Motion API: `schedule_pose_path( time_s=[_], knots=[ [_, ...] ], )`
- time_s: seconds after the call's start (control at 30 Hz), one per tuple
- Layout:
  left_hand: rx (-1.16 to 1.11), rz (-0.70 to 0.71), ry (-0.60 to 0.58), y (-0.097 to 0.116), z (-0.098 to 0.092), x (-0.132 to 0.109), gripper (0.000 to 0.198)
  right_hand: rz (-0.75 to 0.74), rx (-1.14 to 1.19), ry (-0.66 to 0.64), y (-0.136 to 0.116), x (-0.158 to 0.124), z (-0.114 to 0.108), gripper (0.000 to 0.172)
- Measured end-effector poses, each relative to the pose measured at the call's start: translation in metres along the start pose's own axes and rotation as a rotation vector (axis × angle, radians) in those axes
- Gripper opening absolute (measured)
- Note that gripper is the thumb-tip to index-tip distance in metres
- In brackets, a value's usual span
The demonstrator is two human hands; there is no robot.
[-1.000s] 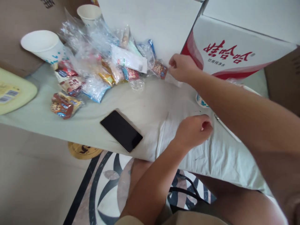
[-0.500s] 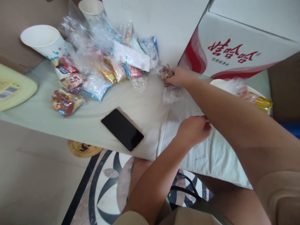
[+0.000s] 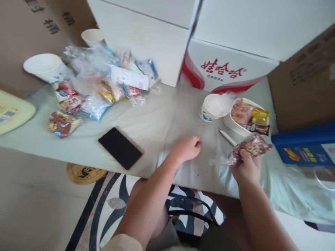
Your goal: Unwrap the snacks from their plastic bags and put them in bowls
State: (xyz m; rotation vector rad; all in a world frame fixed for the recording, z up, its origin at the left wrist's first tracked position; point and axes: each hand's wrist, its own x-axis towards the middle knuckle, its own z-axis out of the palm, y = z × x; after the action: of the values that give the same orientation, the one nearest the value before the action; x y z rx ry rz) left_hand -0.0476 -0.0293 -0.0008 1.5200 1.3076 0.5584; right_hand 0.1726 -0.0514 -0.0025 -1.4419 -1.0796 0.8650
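Observation:
My right hand (image 3: pixel 246 169) is closed around a reddish-brown snack packet (image 3: pixel 253 145) with cookies pictured on it. Clear crumpled plastic trails from the packet's left side. This packet is above the table, just in front of a white bowl (image 3: pixel 229 123) of wrapped snacks and partly over a white pen (image 3: pixel 227 136). Curled into a loose fist, my left hand (image 3: pixel 187 148) rests on the tablecloth, and nothing shows in it. A paper cup (image 3: pixel 213 108) with clear plastic in its mouth stands beside the bowl.
A black phone (image 3: pixel 119 148) lies left of my left hand. Behind it are a heap of wrapped snacks (image 3: pixel 107 92), a paper cup (image 3: pixel 47 68) and a yellow bottle (image 3: pixel 14 111). White cartons (image 3: pixel 217 69) line the back. A blue package (image 3: pixel 305 144) sits at right.
My right hand has brought the snack packet from near the heap at the back to the right, beside the bowl. My left hand stays a fist on the cloth. The view has shifted right.

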Motion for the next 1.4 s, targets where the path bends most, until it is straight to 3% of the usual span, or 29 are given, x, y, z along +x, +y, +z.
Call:
schedule_pose_path(
  time_s=[0.07,0.2,0.27,0.33,0.4,0.53,0.57,0.67,0.73,0.83,0.9,1.0,1.13,1.23,1.33,1.4],
  knots=[
    [-0.275,0.007,0.030,0.004,0.005,0.006,0.017,0.090,0.061,-0.017,0.013,-0.009,-0.004,0.023],
    [-0.664,0.096,-0.213,0.016,0.027,0.020,0.041,0.172,0.007,-0.457,0.017,-0.007,0.001,0.039],
    [-0.723,0.070,-0.151,0.019,0.036,0.026,0.044,0.222,0.066,-0.516,0.021,-0.001,-0.001,0.048],
    [-0.823,-0.004,-0.013,0.019,0.040,0.032,0.044,0.279,0.141,-0.491,0.029,0.006,-0.007,0.049],
    [-0.953,-0.065,0.065,0.018,0.040,0.038,0.044,0.227,0.132,-0.431,0.036,0.011,-0.013,0.046],
    [-1.023,-0.142,0.072,0.017,0.041,0.044,0.044,-0.250,-0.119,-0.419,0.039,0.012,-0.021,0.061],
    [-1.005,-0.152,0.060,0.017,0.043,0.045,0.044,-0.357,-0.177,-0.443,0.037,0.011,-0.022,0.055],
    [-0.953,-0.151,0.065,0.017,0.047,0.048,0.046,-0.514,-0.257,-0.480,0.025,0.008,-0.024,0.016],
    [-0.924,-0.141,0.102,0.016,0.048,0.049,0.049,-0.548,-0.229,-0.474,0.016,0.007,-0.025,0.012],
    [-0.782,-0.053,0.200,0.012,0.045,0.050,0.053,-0.518,-0.164,-0.463,0.009,0.008,-0.024,0.017],
    [-0.615,0.032,0.220,0.010,0.044,0.048,0.055,-0.413,-0.167,-0.438,0.007,0.008,-0.021,0.020],
    [-0.440,0.088,0.074,0.008,0.045,0.042,0.056,-0.251,-0.197,-0.312,0.006,0.009,-0.015,0.024],
    [-0.527,0.134,-0.069,0.007,0.046,0.034,0.059,-0.175,-0.196,-0.115,0.006,0.011,-0.007,0.018],
    [-0.599,0.124,-0.143,0.007,0.046,0.032,0.067,-0.044,-0.139,-0.129,0.008,0.010,-0.001,0.018],
    [-0.601,0.106,-0.077,0.008,0.047,0.032,0.061,0.008,-0.076,-0.213,0.012,0.013,0.001,0.023],
    [-0.628,0.093,0.023,0.008,0.048,0.033,0.050,-0.017,-0.056,-0.183,0.014,0.018,-0.003,0.021]
  ],
)
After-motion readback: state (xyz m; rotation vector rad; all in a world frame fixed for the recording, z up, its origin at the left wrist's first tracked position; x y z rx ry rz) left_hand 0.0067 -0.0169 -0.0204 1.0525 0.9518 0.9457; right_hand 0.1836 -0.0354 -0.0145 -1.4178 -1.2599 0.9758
